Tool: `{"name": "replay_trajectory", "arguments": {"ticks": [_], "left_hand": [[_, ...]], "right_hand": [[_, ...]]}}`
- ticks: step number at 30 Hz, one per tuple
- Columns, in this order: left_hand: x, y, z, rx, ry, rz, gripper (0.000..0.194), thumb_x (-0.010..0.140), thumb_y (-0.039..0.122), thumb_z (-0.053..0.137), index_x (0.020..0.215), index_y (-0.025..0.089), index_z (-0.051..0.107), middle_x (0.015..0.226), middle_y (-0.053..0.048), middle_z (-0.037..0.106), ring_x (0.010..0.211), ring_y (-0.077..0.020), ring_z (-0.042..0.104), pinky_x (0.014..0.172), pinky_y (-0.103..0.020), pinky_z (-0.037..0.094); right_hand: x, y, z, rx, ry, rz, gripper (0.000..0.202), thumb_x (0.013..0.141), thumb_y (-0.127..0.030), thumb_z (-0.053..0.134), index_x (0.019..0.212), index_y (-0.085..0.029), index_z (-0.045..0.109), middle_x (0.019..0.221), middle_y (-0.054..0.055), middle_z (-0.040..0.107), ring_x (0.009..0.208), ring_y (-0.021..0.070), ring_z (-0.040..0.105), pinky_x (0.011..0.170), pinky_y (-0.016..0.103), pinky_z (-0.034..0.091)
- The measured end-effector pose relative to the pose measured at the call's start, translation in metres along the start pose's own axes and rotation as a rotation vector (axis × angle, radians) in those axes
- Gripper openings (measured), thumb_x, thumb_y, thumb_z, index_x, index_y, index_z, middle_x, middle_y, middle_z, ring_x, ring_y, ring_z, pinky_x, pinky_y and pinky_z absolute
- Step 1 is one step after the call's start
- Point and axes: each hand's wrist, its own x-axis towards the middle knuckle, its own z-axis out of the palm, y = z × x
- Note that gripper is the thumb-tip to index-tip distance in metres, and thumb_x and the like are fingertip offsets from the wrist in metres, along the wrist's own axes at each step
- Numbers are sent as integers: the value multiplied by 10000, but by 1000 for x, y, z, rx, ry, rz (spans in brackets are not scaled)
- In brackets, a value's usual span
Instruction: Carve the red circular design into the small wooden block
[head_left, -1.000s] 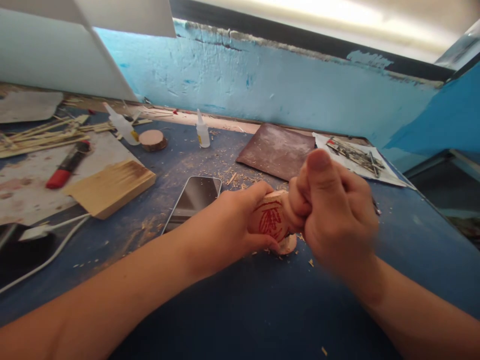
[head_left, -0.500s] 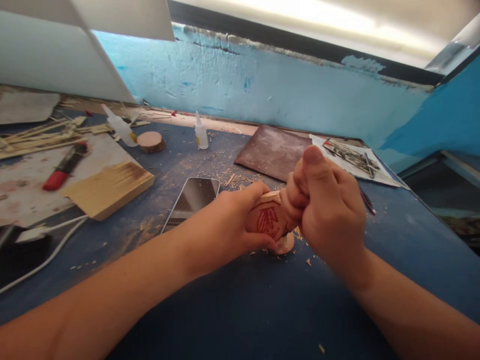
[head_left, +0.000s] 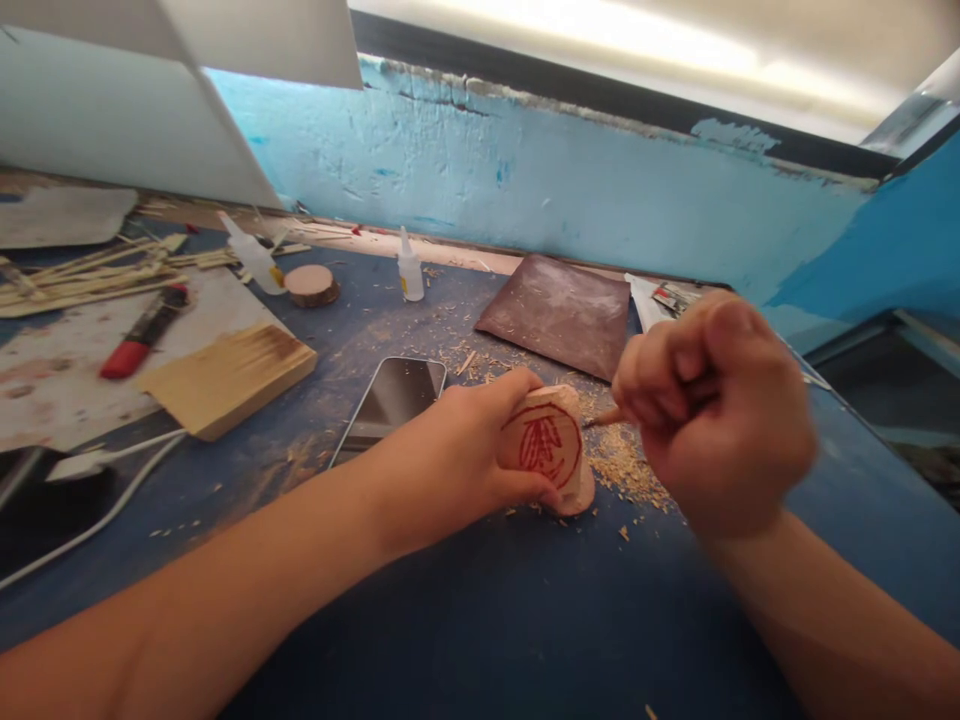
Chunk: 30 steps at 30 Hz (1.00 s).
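My left hand is closed around a pale wood block, thumb in front and fingers behind. Its facing side bears a red circle with leaf-like marks inside. The block stands tilted above a round wood slice, which is partly hidden beneath it. To the right, my right hand is a fist wrapped round a slim carving tool. Only the tool's narrow front end shows, pointing left close to the block's right edge but apart from it; its handle is hidden in the fist.
Wood shavings lie right of the block. Behind are a phone, a brown sheet and a small bottle. At left are a wooden board, a red-and-black tool, sticks, another wood slice and a white cable.
My right hand has moved right, away from the block, with the carving tool in it. The block's red-marked face and the shavings beside it show more fully. My left hand keeps its hold.
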Motion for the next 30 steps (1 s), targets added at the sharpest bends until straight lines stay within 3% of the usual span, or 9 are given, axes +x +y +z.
{"name": "replay_trajectory", "arguments": {"ticks": [5, 13, 19, 24, 30], "left_hand": [[1, -2, -1, -32, -15, -5, 508, 750, 382, 960, 1145, 276, 659, 941, 25, 789, 851, -247, 769, 678, -322, 531], [2, -2, -2, -21, -26, 0, 527, 756, 377, 964, 1169, 272, 654, 977, 16, 792, 883, -257, 779, 701, -345, 549], [0, -1, 0, -1, 18, -25, 646, 762, 325, 957, 1307, 283, 612, 1025, 4, 801, 934, -273, 797, 762, -353, 565], [0, 0, 0, 14, 16, -19, 645, 770, 351, 930, 1318, 278, 598, 1050, -20, 801, 935, -286, 798, 751, -358, 565], [0, -2, 0, 9, 12, -8, 599, 769, 343, 923, 1275, 280, 608, 1006, 0, 804, 886, -269, 792, 701, -337, 549]], "right_hand": [[15, -11, -9, 250, -150, 259, 476, 1031, -457, 657, 661, -247, 442, 516, -79, 229, 414, 104, 162, 353, 254, 198], [14, -12, -11, 298, -231, 411, 499, 1004, -503, 744, 699, -243, 447, 547, -98, 239, 424, 79, 111, 321, 217, 160], [5, 3, 0, 299, -153, 307, 479, 972, -513, 805, 775, -254, 454, 566, -116, 295, 417, 66, 146, 346, 192, 175], [-2, 11, 6, 260, -86, 165, 285, 1040, -350, 737, 905, -284, 495, 572, -116, 364, 409, 85, 236, 360, 195, 205], [-16, 33, 9, 9, -54, -55, 136, 1099, -333, 640, 1005, -304, 546, 657, -74, 477, 505, 128, 448, 483, 277, 411]]}}
